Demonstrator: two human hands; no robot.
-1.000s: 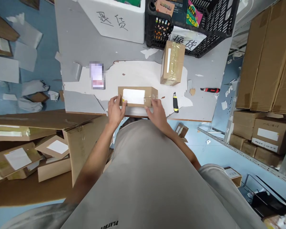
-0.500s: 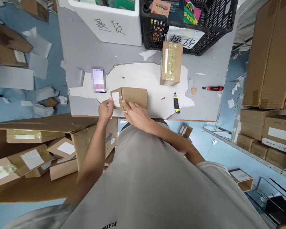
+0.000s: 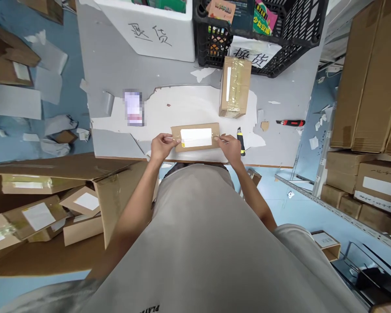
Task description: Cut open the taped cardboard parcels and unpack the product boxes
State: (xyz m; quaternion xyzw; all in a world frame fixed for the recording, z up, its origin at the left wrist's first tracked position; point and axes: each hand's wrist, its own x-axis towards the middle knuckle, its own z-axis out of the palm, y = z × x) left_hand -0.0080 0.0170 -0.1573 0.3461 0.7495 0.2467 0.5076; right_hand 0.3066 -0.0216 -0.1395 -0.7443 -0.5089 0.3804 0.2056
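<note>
A small cardboard box [image 3: 198, 148] with a white label [image 3: 196, 137] facing up lies near the front edge of the table. My left hand [image 3: 162, 145] grips its left end, thumb and fingers pinched at the edge. At the opposite end, my right hand [image 3: 230, 149] pinches the box's right edge in the same way. Just right of that hand lies a yellow and black utility knife [image 3: 241, 142]. A taller taped cardboard box [image 3: 235, 87] stands behind, to the right. The phone [image 3: 133, 108], its screen pixelated, rests on the left of the table.
At the back stand a white foam bin [image 3: 163, 37] and a black plastic crate [image 3: 211, 45]. A red and black utility knife [image 3: 290, 123] lies at the right. A large open carton [image 3: 112, 195] with several parcels sits at lower left; stacked boxes [image 3: 358, 78] line the right.
The small box has turned so its label faces up, and it has shifted right. My right hand has moved from its top to its right end; my left hand has moved right with it.
</note>
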